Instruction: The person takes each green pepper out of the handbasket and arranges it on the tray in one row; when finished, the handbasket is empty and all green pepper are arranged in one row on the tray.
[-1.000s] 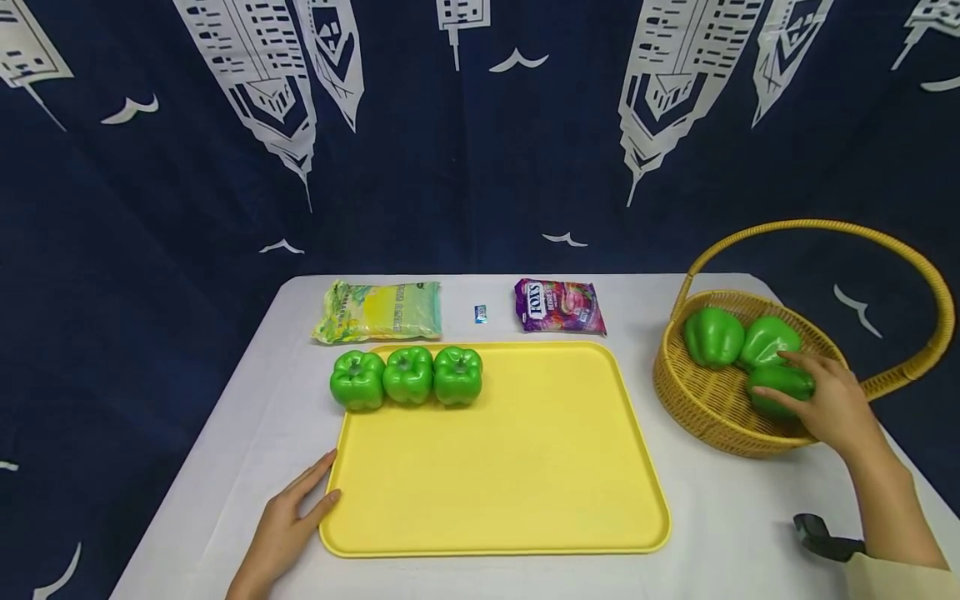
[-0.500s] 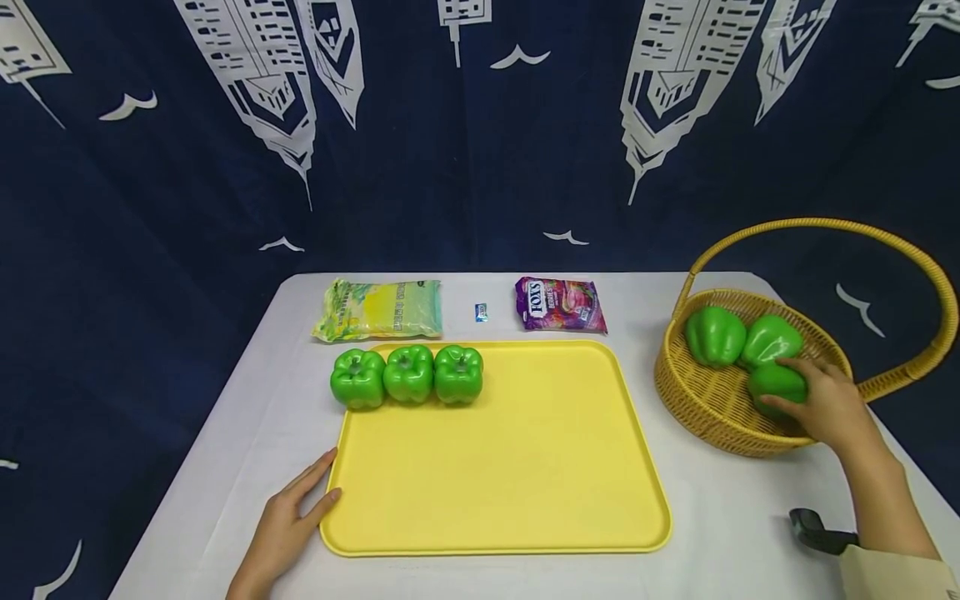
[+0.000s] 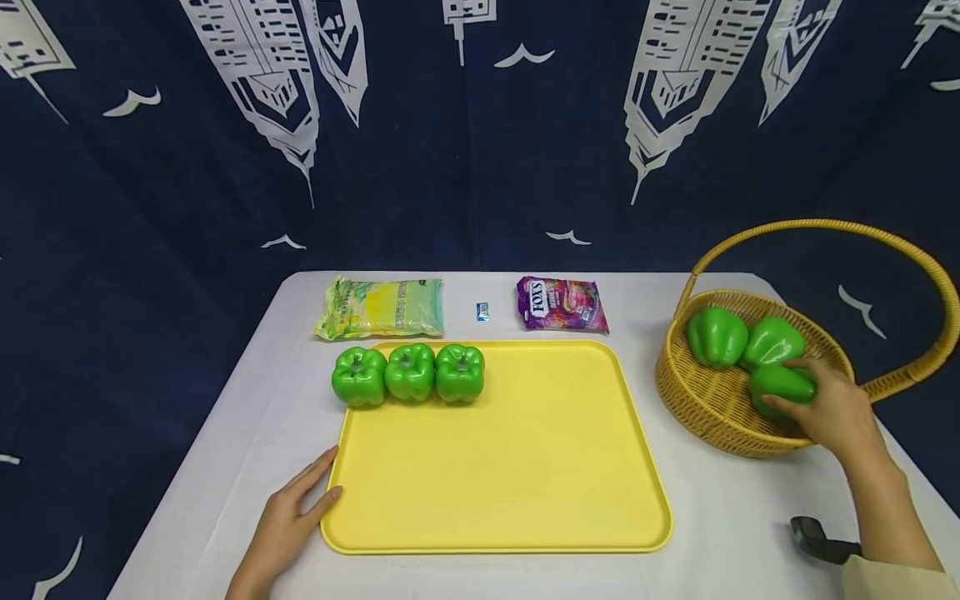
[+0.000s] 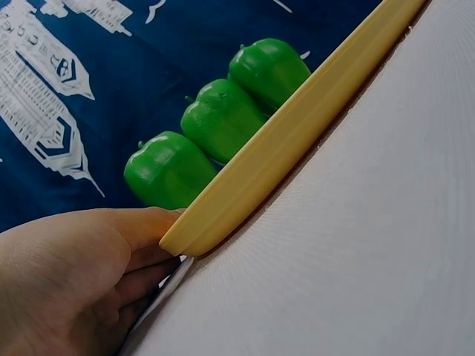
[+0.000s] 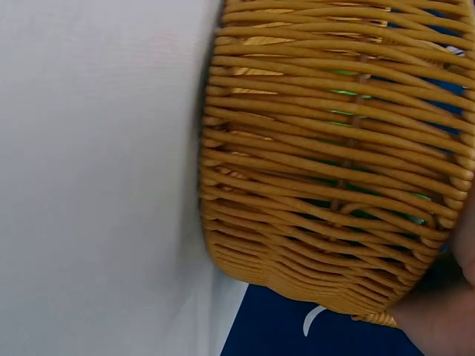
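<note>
In the head view my right hand [image 3: 836,408] reaches over the rim of a wicker basket [image 3: 712,421] and grips a green bell pepper [image 3: 780,387] between thumb and fingers. Two more bell peppers [image 3: 717,336] lie behind it in the basket. The right wrist view is mostly filled by the basket's woven side [image 5: 334,148], which hides the pepper. My left hand [image 3: 281,525] touches the left edge of a yellow tray [image 3: 510,467] with its fingers nearly straight. A row of three green bell peppers [image 3: 410,372] stands at the tray's upper left; the leftmost overhangs the edge.
Behind the tray lie a yellow-green packet [image 3: 382,308], a tiny blue sachet [image 3: 482,312] and a purple candy bag [image 3: 562,304]. The basket's tall handle [image 3: 930,275] arches above it on the right. A black device [image 3: 821,542] sits by my right wrist.
My right hand has shifted slightly in the basket, and the pepper under it has turned a little. My left hand and the tray stay in place.
</note>
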A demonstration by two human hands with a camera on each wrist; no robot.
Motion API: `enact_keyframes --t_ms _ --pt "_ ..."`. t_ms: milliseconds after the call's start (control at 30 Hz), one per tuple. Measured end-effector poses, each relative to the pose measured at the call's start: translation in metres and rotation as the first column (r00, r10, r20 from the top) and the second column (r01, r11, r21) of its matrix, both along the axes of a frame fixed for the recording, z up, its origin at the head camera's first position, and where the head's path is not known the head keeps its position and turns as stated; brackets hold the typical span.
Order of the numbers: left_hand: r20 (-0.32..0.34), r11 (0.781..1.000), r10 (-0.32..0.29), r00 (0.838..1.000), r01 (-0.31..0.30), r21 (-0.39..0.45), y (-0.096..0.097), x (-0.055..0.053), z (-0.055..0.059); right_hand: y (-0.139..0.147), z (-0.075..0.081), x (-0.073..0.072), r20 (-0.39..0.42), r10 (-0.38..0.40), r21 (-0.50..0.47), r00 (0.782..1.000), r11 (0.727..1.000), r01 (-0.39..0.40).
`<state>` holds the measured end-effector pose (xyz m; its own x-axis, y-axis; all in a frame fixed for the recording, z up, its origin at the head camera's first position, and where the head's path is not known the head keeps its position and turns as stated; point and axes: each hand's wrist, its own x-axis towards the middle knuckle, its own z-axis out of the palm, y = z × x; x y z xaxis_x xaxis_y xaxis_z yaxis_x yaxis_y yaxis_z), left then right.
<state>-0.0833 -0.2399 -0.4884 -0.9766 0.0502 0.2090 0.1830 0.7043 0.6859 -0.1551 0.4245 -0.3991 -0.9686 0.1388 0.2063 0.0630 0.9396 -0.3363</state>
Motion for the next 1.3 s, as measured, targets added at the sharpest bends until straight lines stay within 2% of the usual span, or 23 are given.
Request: enact_keyframes --t_ms 133,267,400,633,767,900,1000,1167,1300 --pt "0.005 1.000 0.005 1.000 -0.005 -0.002 -0.001 0.000 0.000 -0.006 0.006 0.004 -0.045 -0.016 -0.043 0.999 0.999 0.014" --pt "0.009 1.000 0.011 1.000 -0.011 -0.010 -0.001 -0.001 0.001 -0.016 0.010 0.006 -0.171 -0.027 -0.110 0.985 0.994 0.008" --pt "0.005 1.000 0.008 1.000 -0.008 -0.004 -0.001 -0.001 0.001 -0.028 0.015 0.006 -0.265 -0.006 -0.172 0.964 0.984 -0.041" --pt "0.009 1.000 0.012 1.000 -0.012 -0.005 -0.001 0.000 0.000 -0.050 0.021 0.005 -0.342 0.052 -0.207 0.938 0.970 -0.129" --pt "0.002 1.000 0.010 1.000 -0.010 -0.007 -0.001 0.000 0.000 -0.062 0.019 0.007 -0.419 0.088 -0.231 0.904 0.952 -0.200" --pt "0.000 1.000 0.009 1.000 -0.009 -0.008 -0.001 0.000 0.000 -0.075 0.017 0.007 -0.501 0.148 -0.243 0.853 0.921 -0.303" --pt "-0.007 1.000 0.004 1.000 -0.004 -0.003 -0.001 -0.001 -0.001 -0.084 0.017 0.006 -0.525 0.162 -0.245 0.835 0.911 -0.331" --pt "-0.020 1.000 -0.002 1.000 0.002 0.008 -0.001 -0.001 -0.001 -0.099 0.020 0.005 -0.525 0.177 -0.266 0.833 0.895 -0.358" --pt "-0.010 1.000 0.003 1.000 -0.003 0.000 -0.001 0.000 0.000 -0.106 0.022 0.003 -0.514 0.226 -0.273 0.828 0.872 -0.407"
